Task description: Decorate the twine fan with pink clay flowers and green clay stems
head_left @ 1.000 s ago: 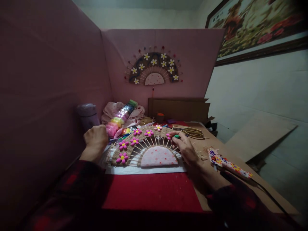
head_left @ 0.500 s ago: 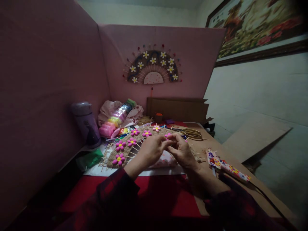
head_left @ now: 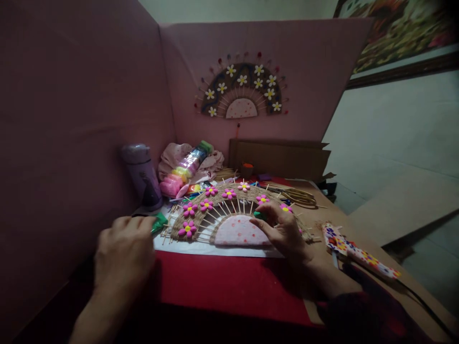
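Note:
My right hand [head_left: 283, 229] pinches a small lump of green clay [head_left: 260, 216] between thumb and fingers, above the right part of a fan-shaped craft piece [head_left: 251, 190]. The craft piece is a twine-wrapped arch on thin sticks, with pink clay flowers [head_left: 187, 228] and a pale spotted half-circle [head_left: 238, 231] at its base. On the left, my left hand [head_left: 125, 246] has its fingers curled over a green plastic packet [head_left: 158, 223]. Most of the packet and the fingertips are hidden behind that hand.
A purple bottle [head_left: 143, 177] stands at the left by bagged coloured clay [head_left: 186, 169]. Scissors [head_left: 299, 197] lie behind the craft piece. To the right is a flower-patterned tool [head_left: 358, 251] with a black cord. Another decorated fan [head_left: 242, 86] hangs on the pink panel.
My hands have come apart. The left has moved left to the green packet; the right stays over the craft piece, and its green lump now shows. The view has shifted somewhat.

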### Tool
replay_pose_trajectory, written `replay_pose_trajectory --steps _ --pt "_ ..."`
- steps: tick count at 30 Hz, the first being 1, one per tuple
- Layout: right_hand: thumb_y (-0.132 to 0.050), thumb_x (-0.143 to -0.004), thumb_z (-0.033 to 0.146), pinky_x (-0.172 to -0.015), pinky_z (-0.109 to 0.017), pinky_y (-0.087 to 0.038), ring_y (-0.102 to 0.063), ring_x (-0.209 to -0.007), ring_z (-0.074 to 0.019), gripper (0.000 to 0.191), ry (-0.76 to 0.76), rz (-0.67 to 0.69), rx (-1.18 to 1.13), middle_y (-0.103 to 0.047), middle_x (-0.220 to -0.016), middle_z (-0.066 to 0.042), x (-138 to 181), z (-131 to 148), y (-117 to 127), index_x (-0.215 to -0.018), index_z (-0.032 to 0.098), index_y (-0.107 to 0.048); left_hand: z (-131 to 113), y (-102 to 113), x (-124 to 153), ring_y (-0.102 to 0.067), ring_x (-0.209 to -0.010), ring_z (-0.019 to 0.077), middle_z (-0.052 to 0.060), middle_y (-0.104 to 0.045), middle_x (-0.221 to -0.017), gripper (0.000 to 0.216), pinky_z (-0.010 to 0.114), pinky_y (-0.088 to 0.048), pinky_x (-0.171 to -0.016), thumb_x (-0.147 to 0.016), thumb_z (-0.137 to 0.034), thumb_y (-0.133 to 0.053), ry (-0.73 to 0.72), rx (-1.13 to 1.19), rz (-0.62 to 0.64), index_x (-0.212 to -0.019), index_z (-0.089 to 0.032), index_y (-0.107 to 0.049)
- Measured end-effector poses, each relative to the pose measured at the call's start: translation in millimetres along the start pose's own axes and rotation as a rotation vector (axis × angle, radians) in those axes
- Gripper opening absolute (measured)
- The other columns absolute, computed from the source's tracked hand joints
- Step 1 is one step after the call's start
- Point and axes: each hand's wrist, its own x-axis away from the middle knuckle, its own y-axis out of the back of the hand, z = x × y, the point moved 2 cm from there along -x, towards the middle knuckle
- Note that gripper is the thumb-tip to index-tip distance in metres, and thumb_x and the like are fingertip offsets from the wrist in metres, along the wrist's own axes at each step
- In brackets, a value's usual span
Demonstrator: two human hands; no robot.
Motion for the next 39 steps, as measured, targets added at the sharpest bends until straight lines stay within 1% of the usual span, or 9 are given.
replay_pose_trajectory --steps 2,5,9,16,20,25,29,32,39 --pt "-0.064 -0.080 0.031 -0.049 -0.024 -0.036 -0.044 -0.054 -0.0105 0.016 -0.005 0.007 -0.016 -0.051 -0.066 0.002 1.1 -1.5 -1.0 -0.086 0.020 -0.055 20.2 -10.4 8.3 -0.047 -0.100 0.0351 0.013 -0.063 -0.106 0.036 0.045 -0.039 -0.075 -0.083 -0.016 -0.037 0.102 -0.060 0.013 -0.107 -0.016 -0.063" --pt "-0.064 -0.080 0.033 -0.051 -0.025 -0.037 -0.045 -0.055 -0.0114 0.017 -0.029 0.023 -0.042 -0.053 -0.067 0.001 2.1 -3.8 -2.6 -0.087 0.020 -0.055 31.5 -19.7 9.9 -0.047 -0.097 0.0362 0.015 -0.060 -0.110 0.037 0.044 -0.038 -0.072 -0.082 -0.020 -0.039 0.122 -0.060 0.066 -0.110 -0.019 -0.064" --pt "-0.065 -0.079 0.033 -0.050 -0.025 -0.036 -0.045 -0.055 -0.0115 0.017 -0.040 0.018 -0.032 -0.054 -0.068 0.001 1.6 -3.4 -2.8 -0.087 0.020 -0.056 23.6 -21.2 2.3 -0.046 -0.094 0.0351 0.016 -0.059 -0.107 0.035 0.043 -0.038 -0.070 -0.080 -0.018 -0.042 0.085 -0.048 0.067 -0.102 -0.023 -0.068" --pt "-0.065 -0.079 0.032 -0.049 -0.025 -0.035 -0.042 -0.053 -0.0105 0.016 0.011 0.014 -0.026 -0.051 -0.064 0.002 0.6 -1.8 -1.9 -0.087 0.020 -0.056 8.7 -27.4 -10.4 -0.046 -0.091 0.0337 0.016 -0.059 -0.094 0.035 0.041 -0.037 -0.070 -0.080 -0.013 -0.039 0.046 -0.075 0.119 -0.079 -0.018 -0.074" --pt "-0.064 -0.080 0.033 -0.051 -0.025 -0.037 -0.044 -0.054 -0.0112 0.017 0.023 0.017 -0.012 -0.054 -0.067 0.001 1.0 -2.7 -1.5 -0.088 0.020 -0.057 7.0 -19.3 -18.4 -0.046 -0.091 0.0321 0.014 -0.059 -0.091 0.033 0.040 -0.036 -0.070 -0.079 -0.011 -0.039 0.032 -0.096 0.084 -0.074 -0.018 -0.072" --pt "-0.062 -0.081 0.033 -0.051 -0.025 -0.038 -0.046 -0.055 -0.0113 0.015 0.038 0.047 -0.019 -0.057 -0.068 0.000 -0.3 0.5 0.3 -0.087 0.020 -0.057 17.6 -8.5 -22.5 -0.046 -0.089 0.0319 0.013 -0.061 -0.091 0.030 0.040 -0.037 -0.070 -0.078 -0.012 -0.040 0.073 -0.100 0.076 -0.080 -0.018 -0.069" --pt "-0.063 -0.081 0.034 -0.050 -0.025 -0.037 -0.045 -0.054 -0.0113 0.015 0.040 0.035 -0.033 -0.056 -0.066 0.000 -0.9 3.6 1.5 -0.085 0.020 -0.057 22.6 -14.5 -14.9 -0.048 -0.088 0.0330 0.013 -0.061 -0.092 0.037 0.040 -0.036 -0.069 -0.078 -0.009 -0.035 -0.007 -0.119 0.140 -0.088 -0.019 -0.069" --pt "-0.063 -0.080 0.034 -0.051 -0.025 -0.037 -0.045 -0.054 -0.0116 0.015 0.035 0.024 -0.042 -0.056 -0.067 0.000 -0.1 3.6 0.7 -0.086 0.021 -0.057 19.9 -20.7 -9.8 -0.048 -0.087 0.0321 0.015 -0.060 -0.092 0.041 0.040 -0.036 -0.069 -0.080 -0.008 -0.031 0.002 -0.142 0.112 -0.093 -0.019 -0.068" --pt "-0.063 -0.080 0.033 -0.051 -0.025 -0.036 -0.045 -0.054 -0.0113 0.015 0.029 0.012 -0.058 -0.056 -0.067 0.000 0.3 2.1 -0.3 -0.086 0.020 -0.058 15.5 -30.0 -18.1 -0.047 -0.090 0.0327 0.016 -0.058 -0.090 0.038 0.040 -0.035 -0.070 -0.081 -0.011 -0.035 0.024 -0.131 0.105 -0.081 -0.019 -0.072"
